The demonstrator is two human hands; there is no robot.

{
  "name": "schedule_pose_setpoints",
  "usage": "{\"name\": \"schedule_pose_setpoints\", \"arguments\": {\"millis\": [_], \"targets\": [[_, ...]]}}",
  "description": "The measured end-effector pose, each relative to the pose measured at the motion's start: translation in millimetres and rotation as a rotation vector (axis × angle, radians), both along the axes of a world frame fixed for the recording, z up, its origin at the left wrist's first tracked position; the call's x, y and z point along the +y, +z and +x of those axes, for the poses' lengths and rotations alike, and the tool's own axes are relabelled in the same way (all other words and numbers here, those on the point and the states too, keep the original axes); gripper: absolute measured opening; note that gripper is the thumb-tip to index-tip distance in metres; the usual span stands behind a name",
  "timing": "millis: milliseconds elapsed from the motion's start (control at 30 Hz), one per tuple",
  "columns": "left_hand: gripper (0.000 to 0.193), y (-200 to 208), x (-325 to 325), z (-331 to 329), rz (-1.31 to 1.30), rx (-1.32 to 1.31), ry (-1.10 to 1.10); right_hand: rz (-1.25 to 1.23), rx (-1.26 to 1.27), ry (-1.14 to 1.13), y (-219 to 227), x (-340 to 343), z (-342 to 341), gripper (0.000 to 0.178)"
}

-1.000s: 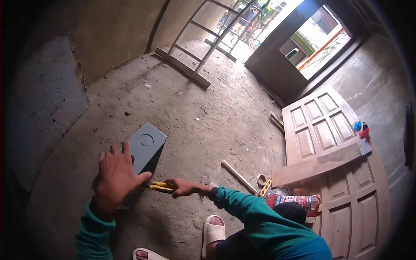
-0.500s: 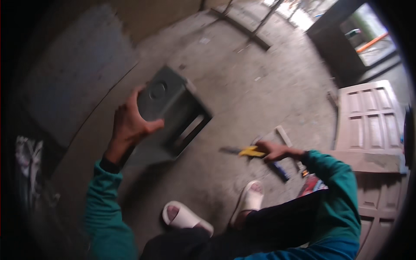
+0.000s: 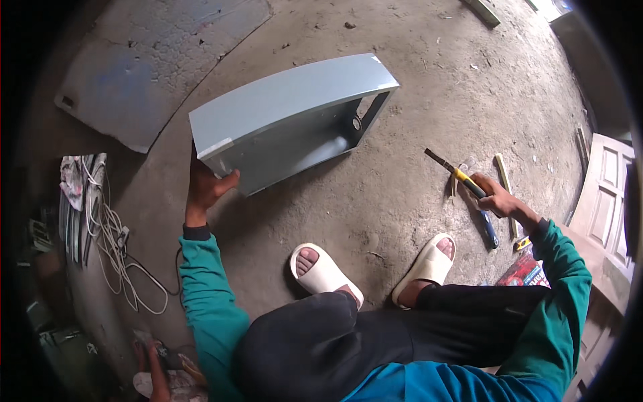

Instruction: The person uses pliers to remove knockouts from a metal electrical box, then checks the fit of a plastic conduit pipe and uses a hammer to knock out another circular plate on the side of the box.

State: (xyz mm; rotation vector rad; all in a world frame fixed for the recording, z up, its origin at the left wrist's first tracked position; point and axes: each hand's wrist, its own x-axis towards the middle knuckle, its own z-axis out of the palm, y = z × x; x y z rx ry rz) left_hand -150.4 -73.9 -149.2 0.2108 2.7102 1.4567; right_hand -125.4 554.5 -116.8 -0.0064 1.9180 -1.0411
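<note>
My left hand (image 3: pixel 209 189) is closed on the left end of a grey sheet-metal box (image 3: pixel 295 90), its thumb over the lower edge. The box is tilted, with its open side facing me and a cut-out in its right end. Out to the right, my right hand (image 3: pixel 495 195) grips a chisel (image 3: pixel 462 177) with a yellow and black handle. Its dark, flat blade points up and left, apart from the box. Just below that hand, a blue-handled tool (image 3: pixel 489 231) lies on the floor, its upper end partly hidden.
Beside the tool lies a wooden strip (image 3: pixel 506 187). A red printed packet (image 3: pixel 526 271) sits by my right knee. Panelled wooden doors (image 3: pixel 606 194) lean at the right. White cables (image 3: pixel 114 248) hang at the left, and a worn board (image 3: pixel 154 74) lies at the far left.
My left hand has turned the box so its long pale side faces up and its open side faces me. The chisel, still in my right hand, now points more upward. The view has shifted.
</note>
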Motion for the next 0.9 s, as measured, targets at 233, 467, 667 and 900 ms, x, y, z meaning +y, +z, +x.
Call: {"name": "schedule_pose_setpoints", "arguments": {"millis": [233, 467, 667, 900], "targets": [[0.084, 38, -18, 12, -0.076, 0.055, 0.052, 0.082, 0.043, -0.207, 26, 12, 22, 0.055], [0.115, 58, -31, 9, -0.221, -0.061, -0.039, 0.182, 0.122, -0.08, 37, 33, 48, 0.061], [0.126, 133, 8, -12, -0.657, 0.078, -0.169, 0.048, 0.161, -0.25, -33, 29, 76, 0.07], [0.1, 94, 103, -54, -0.854, -0.014, -0.382, 0.361, 0.582, 0.131, -128, 9, 75, 0.063]]}}
